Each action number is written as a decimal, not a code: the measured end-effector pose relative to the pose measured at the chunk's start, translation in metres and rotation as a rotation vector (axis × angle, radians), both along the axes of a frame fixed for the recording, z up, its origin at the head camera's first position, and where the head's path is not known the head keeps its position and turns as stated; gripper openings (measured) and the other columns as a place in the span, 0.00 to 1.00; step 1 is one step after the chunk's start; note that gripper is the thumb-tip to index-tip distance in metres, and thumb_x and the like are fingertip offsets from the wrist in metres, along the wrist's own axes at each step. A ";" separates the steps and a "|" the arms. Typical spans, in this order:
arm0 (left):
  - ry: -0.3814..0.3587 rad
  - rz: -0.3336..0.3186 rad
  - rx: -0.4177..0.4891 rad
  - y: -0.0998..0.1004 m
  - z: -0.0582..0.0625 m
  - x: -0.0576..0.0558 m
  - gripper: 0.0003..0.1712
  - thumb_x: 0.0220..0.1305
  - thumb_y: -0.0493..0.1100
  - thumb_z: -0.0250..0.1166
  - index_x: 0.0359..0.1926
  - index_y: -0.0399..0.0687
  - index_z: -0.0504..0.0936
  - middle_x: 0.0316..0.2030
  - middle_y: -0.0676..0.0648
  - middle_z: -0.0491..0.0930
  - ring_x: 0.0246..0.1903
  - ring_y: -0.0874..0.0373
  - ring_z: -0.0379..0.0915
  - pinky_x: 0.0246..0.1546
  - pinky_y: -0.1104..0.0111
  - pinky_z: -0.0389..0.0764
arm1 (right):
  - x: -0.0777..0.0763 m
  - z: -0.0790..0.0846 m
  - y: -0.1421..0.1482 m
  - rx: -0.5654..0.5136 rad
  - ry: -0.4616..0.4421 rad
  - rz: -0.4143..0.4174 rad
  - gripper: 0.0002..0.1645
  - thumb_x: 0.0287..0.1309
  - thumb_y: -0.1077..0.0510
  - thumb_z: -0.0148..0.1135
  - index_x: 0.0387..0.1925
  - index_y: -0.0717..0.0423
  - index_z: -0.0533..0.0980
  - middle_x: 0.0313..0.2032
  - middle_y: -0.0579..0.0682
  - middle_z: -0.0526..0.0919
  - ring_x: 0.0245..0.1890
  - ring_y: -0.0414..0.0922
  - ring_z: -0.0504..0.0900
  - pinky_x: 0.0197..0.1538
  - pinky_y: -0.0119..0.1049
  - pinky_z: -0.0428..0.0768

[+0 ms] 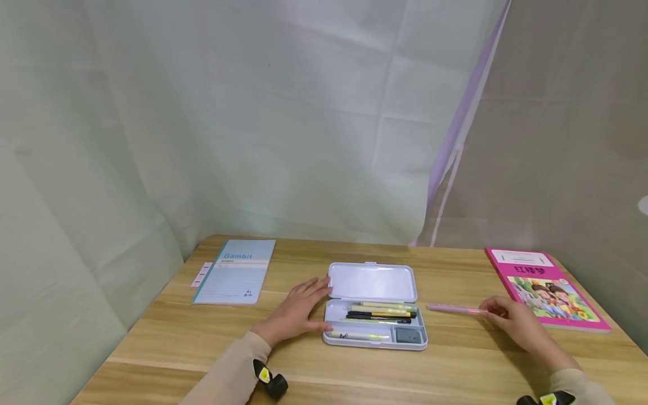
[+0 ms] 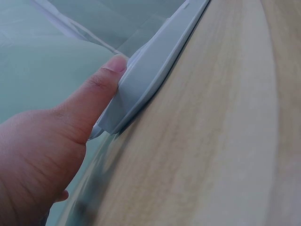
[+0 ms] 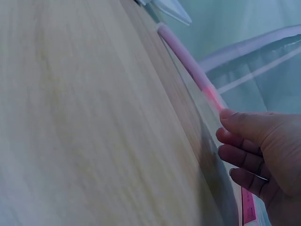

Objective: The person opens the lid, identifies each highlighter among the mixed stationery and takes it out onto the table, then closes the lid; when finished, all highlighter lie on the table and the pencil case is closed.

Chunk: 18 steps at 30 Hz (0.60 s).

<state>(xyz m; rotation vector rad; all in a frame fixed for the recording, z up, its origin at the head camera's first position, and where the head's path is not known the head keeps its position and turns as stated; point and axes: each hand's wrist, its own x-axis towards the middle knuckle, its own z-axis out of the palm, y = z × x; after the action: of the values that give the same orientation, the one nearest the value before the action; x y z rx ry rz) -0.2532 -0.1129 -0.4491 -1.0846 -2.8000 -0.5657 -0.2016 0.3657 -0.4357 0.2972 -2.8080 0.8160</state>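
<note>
A pale lilac pencil case lies with its lid folded back on the wooden table. Inside are several pens, a white pen in the front compartment and a dark grey eraser. My left hand rests at the case's left side, thumb on the front corner and fingers by the lid; in the left wrist view the thumb touches the case wall. My right hand pinches one end of a pink pen, which points left toward the case.
A light blue notebook lies at the left, with a pink-and-white slip partly under it. At the right is a pink picture-covered book, just beyond my right hand. Hanging fabric encloses the table's back and sides.
</note>
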 end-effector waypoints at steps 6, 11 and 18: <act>0.002 0.002 -0.005 0.000 0.000 0.000 0.48 0.53 0.66 0.66 0.69 0.47 0.65 0.73 0.44 0.57 0.72 0.40 0.52 0.70 0.44 0.58 | -0.002 0.000 0.004 0.022 -0.059 0.003 0.05 0.57 0.63 0.65 0.36 0.57 0.80 0.33 0.47 0.84 0.28 0.24 0.71 0.31 0.26 0.75; -0.002 0.009 -0.011 0.000 -0.001 0.000 0.48 0.53 0.67 0.66 0.69 0.48 0.65 0.73 0.45 0.57 0.72 0.41 0.52 0.70 0.45 0.57 | -0.003 -0.001 0.004 0.029 -0.062 0.012 0.05 0.56 0.59 0.66 0.35 0.55 0.80 0.31 0.44 0.82 0.27 0.25 0.70 0.30 0.26 0.73; 0.002 0.010 -0.010 0.000 -0.001 0.000 0.48 0.53 0.67 0.66 0.69 0.48 0.65 0.73 0.45 0.57 0.72 0.42 0.52 0.70 0.44 0.58 | -0.005 -0.001 0.002 0.056 -0.077 -0.001 0.05 0.55 0.60 0.67 0.34 0.54 0.80 0.29 0.43 0.78 0.26 0.28 0.65 0.28 0.25 0.69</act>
<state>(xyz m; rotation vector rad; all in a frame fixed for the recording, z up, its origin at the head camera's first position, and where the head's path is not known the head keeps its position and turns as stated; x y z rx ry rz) -0.2532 -0.1125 -0.4502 -1.0714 -2.8077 -0.5501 -0.2062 0.3681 -0.4370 0.2794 -2.9061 0.7661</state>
